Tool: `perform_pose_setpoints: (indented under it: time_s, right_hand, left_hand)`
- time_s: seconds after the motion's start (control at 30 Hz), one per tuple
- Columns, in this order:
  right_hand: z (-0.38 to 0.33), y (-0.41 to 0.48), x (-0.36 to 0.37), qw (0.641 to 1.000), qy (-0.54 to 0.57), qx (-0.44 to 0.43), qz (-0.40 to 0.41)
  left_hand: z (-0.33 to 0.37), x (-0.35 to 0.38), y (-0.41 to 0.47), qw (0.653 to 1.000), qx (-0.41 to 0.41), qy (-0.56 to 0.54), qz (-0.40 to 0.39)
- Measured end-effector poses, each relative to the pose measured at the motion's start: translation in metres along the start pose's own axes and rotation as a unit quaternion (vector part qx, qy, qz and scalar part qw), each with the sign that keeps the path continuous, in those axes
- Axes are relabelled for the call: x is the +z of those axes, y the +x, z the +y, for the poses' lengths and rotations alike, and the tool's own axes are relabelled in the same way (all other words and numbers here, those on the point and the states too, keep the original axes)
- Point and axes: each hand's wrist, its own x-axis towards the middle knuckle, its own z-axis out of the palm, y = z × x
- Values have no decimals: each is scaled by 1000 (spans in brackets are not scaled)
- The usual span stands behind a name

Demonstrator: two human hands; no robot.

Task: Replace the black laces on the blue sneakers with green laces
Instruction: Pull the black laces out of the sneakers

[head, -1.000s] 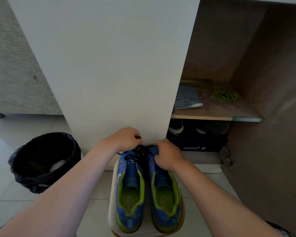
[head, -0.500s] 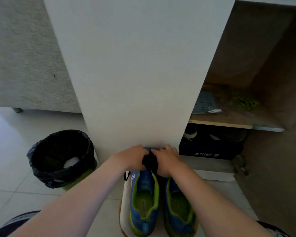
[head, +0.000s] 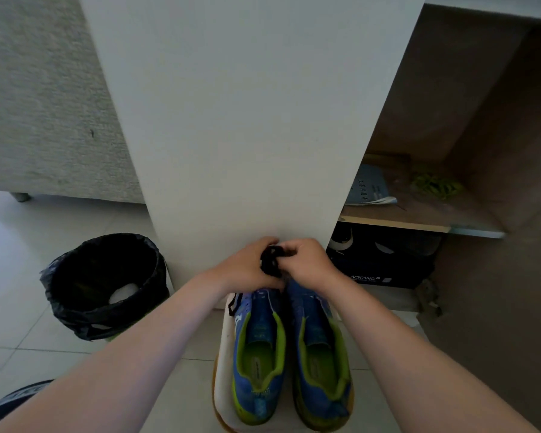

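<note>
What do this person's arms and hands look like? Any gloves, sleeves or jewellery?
The left hand and right hand are bare: no gloves, and no ring shows. The left forearm and right forearm are bare too, with no sleeve, watch or bracelet in view down to the picture's lower edge.
</note>
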Motion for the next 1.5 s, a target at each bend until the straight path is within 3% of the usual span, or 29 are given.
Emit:
perform_pose_setpoints:
  time_s: [0.07,0.17,0.27,0.33,0.4,0.5,0.57,0.67,0.73,0.77,0.83,0.87,0.97,1.03,1.1,1.17,1.3,1.37,1.5]
  right_hand:
    - [-9,-3,-5,998,55,5,37]
    - [-22,-8,-13,993,110,-2,47]
    - [-30,-12,-22,991,126,0,35]
    - [-30,-13,-25,994,112,19,2]
    - [-27,-16,-21,993,106,18,-58]
    - [-30,-26,-4,986,72,-9,-152]
    - [-39,-33,8,981,79,-17,-178]
    - [-47,-40,16,967,122,9,-223]
    - [-49,-39,13,976,104,60,-182]
    - [-48,-37,9,982,93,85,-141]
    - [-47,-33,0,984,110,125,-59]
    - [-48,-31,-5,982,133,135,-24]
    - [-57,-25,-18,975,178,118,56]
    - [-69,-27,-22,967,228,89,71]
    - [-79,-30,-25,953,292,56,59]
    - [-89,-34,-25,936,350,16,38]
    - [-100,-38,-30,896,442,-32,3]
    - [-97,-37,-36,905,423,-42,23]
    - [-77,-34,-44,974,225,-28,21]
  left_hand:
    - [13,-1,0,997,16,-69,-9]
    - [24,-4,0,981,-58,-183,0]
    - [37,-16,-5,990,-91,-104,18]
    - [48,-26,-8,985,-83,-147,43]
    - [62,-37,-11,950,-70,-301,53]
    - [85,-54,-20,863,-38,-502,41]
    - [97,-64,-28,819,-20,-572,41]
    - [103,-79,-38,800,-2,-594,87]
    - [96,-90,-44,826,-1,-543,149]
    - [89,-94,-45,859,-7,-475,188]
    - [73,-101,-48,934,-37,-254,250]
    - [66,-101,-50,955,-56,-144,254]
    - [54,-88,-51,986,-85,19,139]
    - [55,-71,-50,990,-63,112,53]
    - [59,-51,-47,994,-34,107,-2]
    - [67,-33,-43,999,-27,20,-38]
    - [82,-16,-38,997,-16,-76,-26]
    - [87,-22,-37,994,-41,-98,-11]
    - [89,-44,-31,983,-25,-173,53]
